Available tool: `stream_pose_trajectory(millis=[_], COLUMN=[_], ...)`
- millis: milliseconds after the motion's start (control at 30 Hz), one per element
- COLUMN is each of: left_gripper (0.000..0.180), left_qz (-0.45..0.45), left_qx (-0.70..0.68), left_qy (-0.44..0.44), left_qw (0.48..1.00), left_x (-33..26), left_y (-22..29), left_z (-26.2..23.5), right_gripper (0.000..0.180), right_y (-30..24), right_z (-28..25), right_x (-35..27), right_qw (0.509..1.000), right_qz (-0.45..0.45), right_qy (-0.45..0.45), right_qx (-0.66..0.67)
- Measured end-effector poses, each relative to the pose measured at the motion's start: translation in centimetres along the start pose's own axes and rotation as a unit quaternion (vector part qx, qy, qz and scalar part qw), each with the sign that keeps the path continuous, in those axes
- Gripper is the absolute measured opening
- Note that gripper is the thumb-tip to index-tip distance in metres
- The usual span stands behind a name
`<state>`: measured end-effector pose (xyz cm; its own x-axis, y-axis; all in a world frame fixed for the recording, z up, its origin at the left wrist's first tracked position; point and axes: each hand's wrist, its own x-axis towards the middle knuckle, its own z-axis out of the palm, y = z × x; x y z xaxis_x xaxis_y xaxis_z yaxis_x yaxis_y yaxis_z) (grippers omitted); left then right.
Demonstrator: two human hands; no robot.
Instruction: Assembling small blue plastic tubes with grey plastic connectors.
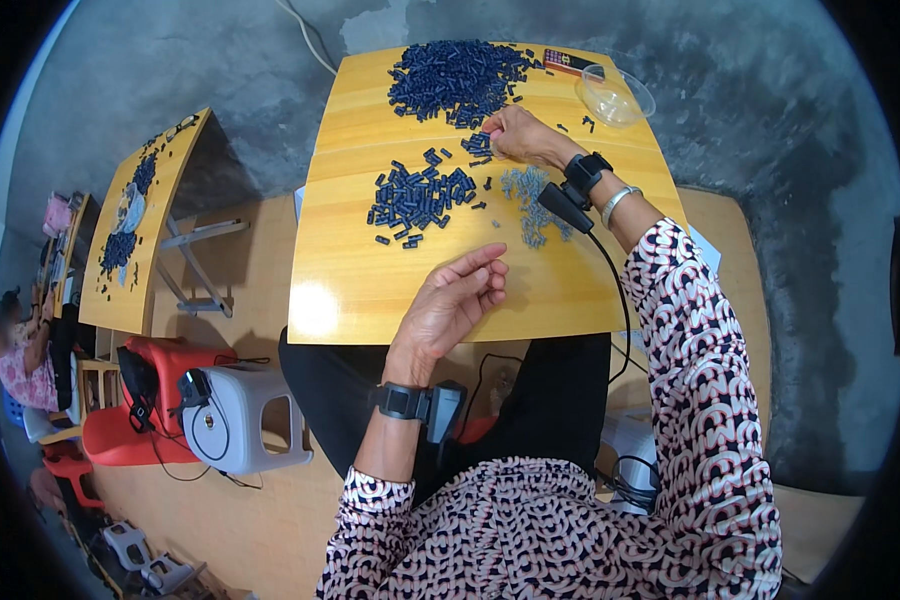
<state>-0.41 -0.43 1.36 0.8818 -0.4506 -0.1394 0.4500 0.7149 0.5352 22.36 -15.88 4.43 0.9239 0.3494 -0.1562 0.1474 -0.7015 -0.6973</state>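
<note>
My right hand (pixel 520 135) reaches to the near edge of a large heap of small dark plastic pieces (pixel 452 75). Its fingertips are drawn together over a few loose dark pieces (pixel 477 146); what they pinch is hidden. Above the table's near edge, my left hand (pixel 455 302) is turned partly palm up. Its fingers are curled and the thumb lies against them; anything inside is too small to make out. Left of centre lies a smaller pile of short dark cylindrical pieces (pixel 415 200). A spread of tiny silvery-grey parts (pixel 530 205), resembling screws, lies below my right wrist.
The yellow wooden table (pixel 340 300) also bears a clear plastic bowl (pixel 610 98) and a dark red-and-black box (pixel 570 62) at the far right. A cable (pixel 620 285) hangs from my right wrist device. Leftward are a second table (pixel 160 215), stools (pixel 240 420) and another person (pixel 25 360).
</note>
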Motion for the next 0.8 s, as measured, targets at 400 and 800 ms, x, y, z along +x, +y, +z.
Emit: stream_pose_trajectory(millis=[400,800], left_gripper=[0.035,0.034], left_qz=[0.001,0.005], left_qx=[-0.005,0.01], left_qy=[-0.003,0.003], left_qw=[1.0,1.0], left_x=[0.1,0.0], left_y=[0.0,-0.1], left_z=[-0.3,-0.4], right_gripper=[0.026,0.014], right_y=[2.2,-0.9], right_z=[-0.6,-0.3], right_x=[-1.5,-6.0], right_qw=[0.971,0.986], right_qz=[-0.021,-0.156], right_qy=[0.047,0.059], right_qx=[0.234,0.027])
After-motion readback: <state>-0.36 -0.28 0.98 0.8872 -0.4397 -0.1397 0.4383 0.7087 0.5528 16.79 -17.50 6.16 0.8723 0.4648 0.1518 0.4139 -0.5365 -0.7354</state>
